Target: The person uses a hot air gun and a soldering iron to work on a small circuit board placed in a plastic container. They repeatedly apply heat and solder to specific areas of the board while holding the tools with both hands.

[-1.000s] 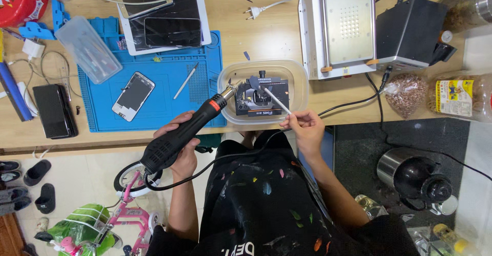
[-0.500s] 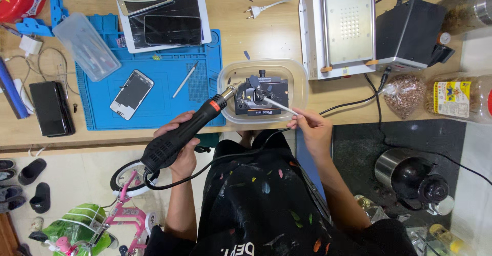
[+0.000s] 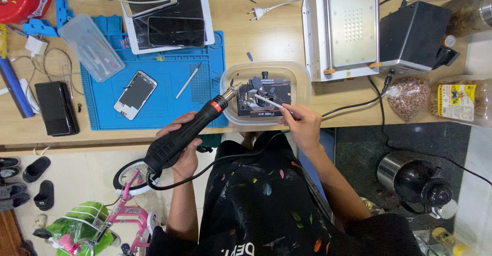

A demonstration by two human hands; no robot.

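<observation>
The left hand [image 3: 180, 148] is wrapped firmly round the grip of a black hot-air gun with a red band near its metal nozzle [image 3: 192, 130]; its black cable [image 3: 225, 161] trails back from the butt of the handle below the fist; the nozzle runs up and away from the fingers, its tip just over the rim of a clear rounded plastic tray [image 3: 302, 89]. The right hand [image 3: 303, 125] pinches a thin white-handled pointed tool [image 3: 271, 103] between fingertips and thumb, closed narrowly on it; the tool slants away from the knuckles to a black square metal holding jig [image 3: 264, 98] that sits inside the tray, and its tip touches the jig's top, close to the nozzle tip; whether the nozzle touches the jig cannot be told. Beyond the left hand's knuckles lies a blue rubber work mat [image 3: 169, 107], bearing a white-framed phone with a dark screen [image 3: 135, 94] and a slim silver pen-like tool [image 3: 188, 80], both well apart from the fist.
</observation>
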